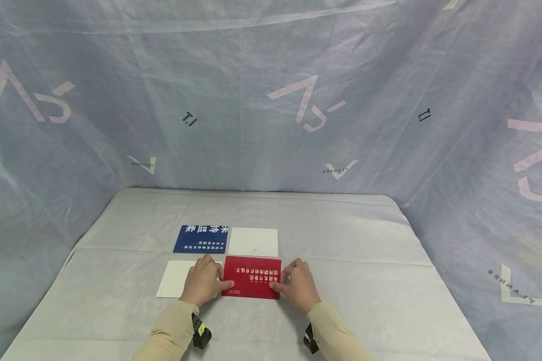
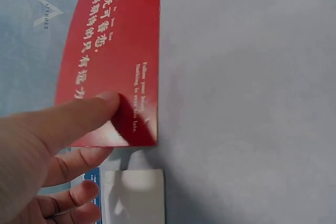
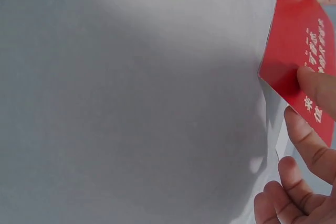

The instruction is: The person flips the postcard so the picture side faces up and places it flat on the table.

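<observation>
- Head view: a pale grey cloth [image 1: 366, 265] covers the table, with a blue-grey printed curtain [image 1: 235, 160] at the far side and along both left and right.
- At the near left, a white card [image 1: 173, 281] lies flat, its right part hidden by the left hand [image 1: 201, 282].
- Just beyond it, a blue card [image 1: 200, 240] lies flat, with big white characters along its far edge and smaller lines below.
- The left hand, in a beige sleeve, pinches the red card [image 1: 252, 277] at its left end: thumb on top, index finger beneath the edge, other fingers loosely curled.
- The red card is between the two hands, right of the near white card. It is rectangular, glossy and deep red, printed with pale characters and small English lines toward its near left corner; the lettering stands upside down to the person. Whether its near edge touches the cloth cannot be told.
- Just beyond it, right of the blue card, lies another white card [image 1: 253, 241] with a tiny mark.
- The right hand [image 1: 300, 285] pinches the red card's right end likewise, remaining fingers curled loosely.
</observation>
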Motion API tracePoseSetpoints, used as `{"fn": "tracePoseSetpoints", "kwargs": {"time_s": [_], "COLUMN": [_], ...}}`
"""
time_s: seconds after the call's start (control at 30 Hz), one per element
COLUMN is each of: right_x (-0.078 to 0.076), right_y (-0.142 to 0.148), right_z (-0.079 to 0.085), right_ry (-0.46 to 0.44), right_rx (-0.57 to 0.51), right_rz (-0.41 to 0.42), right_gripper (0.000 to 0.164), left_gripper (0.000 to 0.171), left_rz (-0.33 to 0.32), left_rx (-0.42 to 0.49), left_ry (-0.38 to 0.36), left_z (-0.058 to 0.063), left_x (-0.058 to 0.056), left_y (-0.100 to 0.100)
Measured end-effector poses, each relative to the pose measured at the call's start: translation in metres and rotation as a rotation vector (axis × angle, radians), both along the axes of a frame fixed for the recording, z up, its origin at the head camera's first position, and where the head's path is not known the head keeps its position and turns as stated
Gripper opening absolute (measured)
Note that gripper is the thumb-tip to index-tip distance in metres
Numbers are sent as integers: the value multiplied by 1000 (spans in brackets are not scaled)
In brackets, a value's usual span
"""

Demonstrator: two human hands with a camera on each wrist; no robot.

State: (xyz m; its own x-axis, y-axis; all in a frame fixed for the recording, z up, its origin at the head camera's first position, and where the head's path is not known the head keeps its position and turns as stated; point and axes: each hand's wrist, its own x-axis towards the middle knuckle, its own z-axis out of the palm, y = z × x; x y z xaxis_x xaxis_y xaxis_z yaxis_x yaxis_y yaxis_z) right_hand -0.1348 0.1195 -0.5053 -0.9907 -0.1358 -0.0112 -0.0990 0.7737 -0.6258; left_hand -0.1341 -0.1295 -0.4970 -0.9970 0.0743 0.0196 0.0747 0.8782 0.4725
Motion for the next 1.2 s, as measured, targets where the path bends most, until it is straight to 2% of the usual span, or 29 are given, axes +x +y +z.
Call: {"fn": "tracePoseSetpoints", "kwargs": {"time_s": [0.5,0.73,1.2], "right_x": [-2,-1,-1], "right_y": [11,14,16], "right_z": [10,14,25], "right_ry": [72,86,109], "right_rx": [-40,-33,-39], "right_rz": [-22,-43,-126], "right_gripper": [32,33,27], "left_gripper": [30,30,23], "left_rz": [-10,14,25], "left_rx": [46,75,112], "left_ry": [14,13,43], "left_z": [13,17,25], "left_x": [-5,-6,-9], "left_y": [5,10,17]}}
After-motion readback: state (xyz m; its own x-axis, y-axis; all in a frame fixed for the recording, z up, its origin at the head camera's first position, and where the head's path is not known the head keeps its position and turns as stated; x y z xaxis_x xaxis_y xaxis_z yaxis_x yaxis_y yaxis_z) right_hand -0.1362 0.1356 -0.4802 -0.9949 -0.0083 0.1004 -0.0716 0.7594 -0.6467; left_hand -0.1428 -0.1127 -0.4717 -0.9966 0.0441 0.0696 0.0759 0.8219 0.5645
